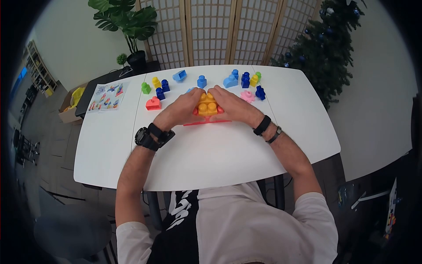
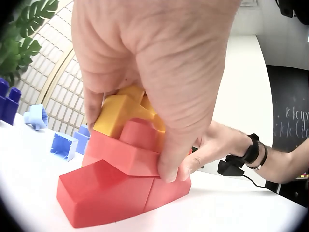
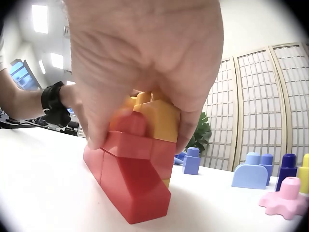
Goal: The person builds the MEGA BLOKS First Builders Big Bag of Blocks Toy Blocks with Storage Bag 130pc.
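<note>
A stack of chunky toy building blocks stands on the white table, long red blocks (image 2: 106, 191) at the bottom with sloped ends. Above them sits a red block (image 3: 129, 145) with a rounded stud, topped by orange-yellow blocks (image 1: 207, 108). My left hand (image 1: 183, 108) grips the stack from the left, thumb on the near side and fingers over the back. From the right, my right hand (image 1: 234, 105) holds it the same way, its thumb beside the middle red layer. Both palms arch over the top, hiding part of the yellow blocks.
Beyond my hands on the table (image 1: 211, 163) lie loose blocks: a red one (image 1: 153, 104), a green one (image 1: 146, 88), a light blue one (image 1: 201, 82) and several others. A pink star-shaped piece (image 1: 247, 96) lies at right. A printed sheet (image 1: 108, 97) rests far left.
</note>
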`<state>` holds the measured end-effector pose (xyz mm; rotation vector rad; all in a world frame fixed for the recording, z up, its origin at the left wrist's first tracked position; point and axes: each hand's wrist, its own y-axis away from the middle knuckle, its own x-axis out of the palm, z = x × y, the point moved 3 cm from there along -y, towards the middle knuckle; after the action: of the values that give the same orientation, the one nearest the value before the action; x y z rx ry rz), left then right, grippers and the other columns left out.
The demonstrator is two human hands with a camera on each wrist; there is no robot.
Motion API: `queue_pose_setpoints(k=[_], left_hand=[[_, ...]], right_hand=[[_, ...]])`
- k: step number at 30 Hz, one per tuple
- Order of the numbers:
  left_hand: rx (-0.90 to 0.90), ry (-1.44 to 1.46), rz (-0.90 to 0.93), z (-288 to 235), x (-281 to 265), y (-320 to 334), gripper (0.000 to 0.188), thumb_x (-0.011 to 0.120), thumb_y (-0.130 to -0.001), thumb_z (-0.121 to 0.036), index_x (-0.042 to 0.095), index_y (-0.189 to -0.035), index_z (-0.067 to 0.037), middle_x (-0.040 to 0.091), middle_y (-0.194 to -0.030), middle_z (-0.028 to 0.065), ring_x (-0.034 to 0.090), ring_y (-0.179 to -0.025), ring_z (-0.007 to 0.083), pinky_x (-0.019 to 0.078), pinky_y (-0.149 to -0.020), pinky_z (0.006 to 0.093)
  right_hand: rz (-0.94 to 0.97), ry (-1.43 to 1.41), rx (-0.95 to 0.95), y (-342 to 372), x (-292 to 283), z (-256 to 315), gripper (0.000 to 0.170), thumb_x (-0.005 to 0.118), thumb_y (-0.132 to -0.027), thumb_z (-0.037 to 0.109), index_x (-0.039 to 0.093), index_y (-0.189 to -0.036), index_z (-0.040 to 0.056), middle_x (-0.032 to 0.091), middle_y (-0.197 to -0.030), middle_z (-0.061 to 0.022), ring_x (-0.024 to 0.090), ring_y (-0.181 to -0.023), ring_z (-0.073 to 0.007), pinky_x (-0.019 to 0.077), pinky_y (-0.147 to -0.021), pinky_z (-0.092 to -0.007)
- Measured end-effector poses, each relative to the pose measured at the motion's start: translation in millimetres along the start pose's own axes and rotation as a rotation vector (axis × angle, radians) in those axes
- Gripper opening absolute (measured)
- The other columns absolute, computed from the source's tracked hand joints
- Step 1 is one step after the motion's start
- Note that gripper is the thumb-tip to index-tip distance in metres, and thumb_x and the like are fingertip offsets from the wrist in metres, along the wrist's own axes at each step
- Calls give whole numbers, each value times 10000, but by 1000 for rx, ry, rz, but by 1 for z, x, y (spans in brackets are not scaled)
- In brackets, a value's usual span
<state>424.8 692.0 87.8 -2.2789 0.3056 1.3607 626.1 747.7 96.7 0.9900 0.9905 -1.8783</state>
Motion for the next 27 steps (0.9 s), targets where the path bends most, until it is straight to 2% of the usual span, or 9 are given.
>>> queue_pose_setpoints(k=[3, 9, 17, 27], left_hand=[[19, -7, -6, -2, 0, 0, 720, 937, -788, -205, 486, -1319, -24, 622, -1243, 221, 680, -1108, 436, 581, -922, 456], [-4, -2, -2, -3, -1, 1, 739, 951, -771, -204, 488, -1320, -27, 616, -1267, 215, 676, -1130, 422, 578, -941, 448], [-31, 3, 1, -7, -2, 0, 784, 979, -715, -181, 491, -1311, -32, 620, -1267, 211, 671, -1148, 422, 575, -947, 452], [-29, -17, -14, -6, -1, 1, 785, 975, -709, -156, 488, -1313, -36, 629, -1246, 203, 676, -1124, 421, 577, -940, 455]], right_hand=[[-20, 34, 6, 2, 1, -1, 758, 905, -849, 328, 457, -1372, 9, 527, -1241, -178, 593, -1192, -382, 532, -974, -449], [-12, 49, 22, 1, 1, -1, 779, 903, -849, 324, 452, -1397, 2, 524, -1238, -179, 597, -1206, -384, 543, -986, -448], [-37, 75, -12, 1, 5, -5, 855, 961, -759, 248, 447, -1401, 12, 516, -1253, -172, 596, -1210, -382, 548, -1001, -449], [-57, 79, -5, -1, 7, -5, 860, 965, -721, 197, 445, -1379, 5, 511, -1258, -179, 572, -1249, -390, 553, -1032, -458]])
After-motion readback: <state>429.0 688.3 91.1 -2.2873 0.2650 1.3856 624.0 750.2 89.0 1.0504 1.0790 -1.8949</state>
